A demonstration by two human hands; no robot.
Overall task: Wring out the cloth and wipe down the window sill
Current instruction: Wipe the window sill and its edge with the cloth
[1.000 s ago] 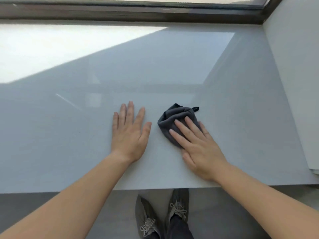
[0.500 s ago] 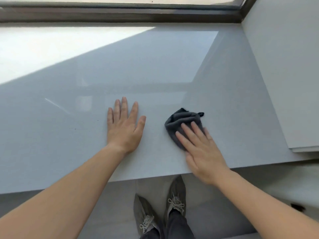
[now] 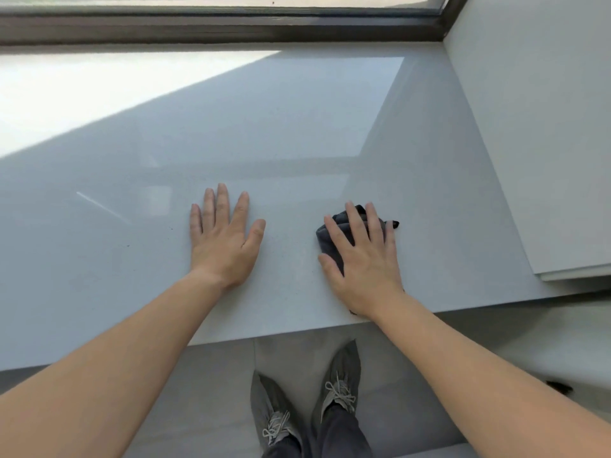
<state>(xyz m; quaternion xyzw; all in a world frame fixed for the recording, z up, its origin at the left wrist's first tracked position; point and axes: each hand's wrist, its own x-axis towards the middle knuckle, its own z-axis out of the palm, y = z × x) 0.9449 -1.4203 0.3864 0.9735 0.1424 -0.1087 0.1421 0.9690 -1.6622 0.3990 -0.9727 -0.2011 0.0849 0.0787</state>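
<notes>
A wide, glossy grey window sill point(image 3: 297, 127) fills the view. A dark grey cloth point(image 3: 325, 238), bunched up, lies on it near the front edge, right of centre. My right hand point(image 3: 363, 256) lies flat on the cloth with straight, spread fingers and covers most of it; only its left and far edges show. My left hand point(image 3: 223, 236) rests palm down on the bare sill, a hand's width left of the cloth, holding nothing.
The dark window frame point(image 3: 215, 28) runs along the back. A white side wall point(image 3: 545, 127) closes the sill on the right, ending in a ledge corner point(image 3: 575, 274). The sill's front edge point(image 3: 264, 337) drops to a tiled floor where my grey shoes point(image 3: 337, 385) stand.
My right hand has slid forward over the cloth, covering more of it, and hand and cloth have shifted to the right along the sill. My left hand stays flat in place.
</notes>
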